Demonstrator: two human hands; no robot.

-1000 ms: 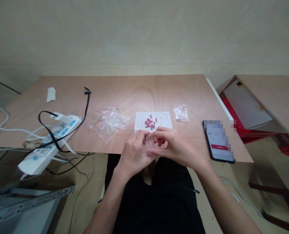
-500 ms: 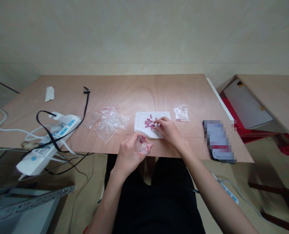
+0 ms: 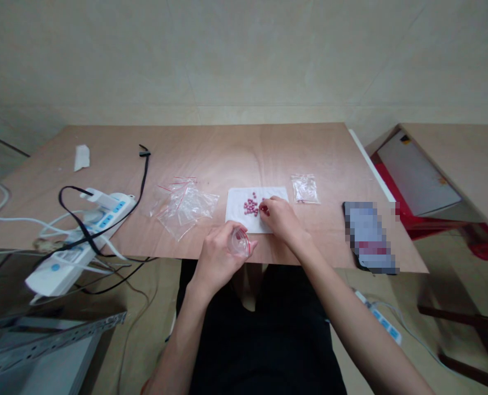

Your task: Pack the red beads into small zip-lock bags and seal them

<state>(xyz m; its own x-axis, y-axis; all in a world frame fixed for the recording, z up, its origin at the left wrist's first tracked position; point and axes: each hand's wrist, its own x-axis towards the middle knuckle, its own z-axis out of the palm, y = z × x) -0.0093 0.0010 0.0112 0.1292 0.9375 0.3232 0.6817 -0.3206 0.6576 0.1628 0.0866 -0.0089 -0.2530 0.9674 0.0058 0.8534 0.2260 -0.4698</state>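
left hand (image 3: 219, 257), lower centre of the frame, at the near table edge: fingers curled round a small clear zip bag (image 3: 240, 243) with a red strip, held with its mouth open and facing up. grip closed on the bag.

right hand (image 3: 279, 218), just right of centre: fingertips pinched together over the right edge of the pink beads (image 3: 251, 205). whether a bead sits between the fingertips cannot be told; they touch or nearly touch the pile.

the beads lie in a small cluster on a white sheet (image 3: 236, 211), centre of the frame, on the wooden table (image 3: 236, 153). the held bag is just below the sheet's lower edge, near the beads but apart from them.

left of the sheet: a loose heap of empty clear bags (image 3: 185, 205) with red strips. right of the sheet: one filled clear bag (image 3: 305, 188), lying flat. further right, near the table's right edge: a phone (image 3: 369, 237), screen blurred. far left: a white power strip (image 3: 81, 236) with black and white cables, partly overhanging the table edge. upper left: a small white scrap (image 3: 81, 157).
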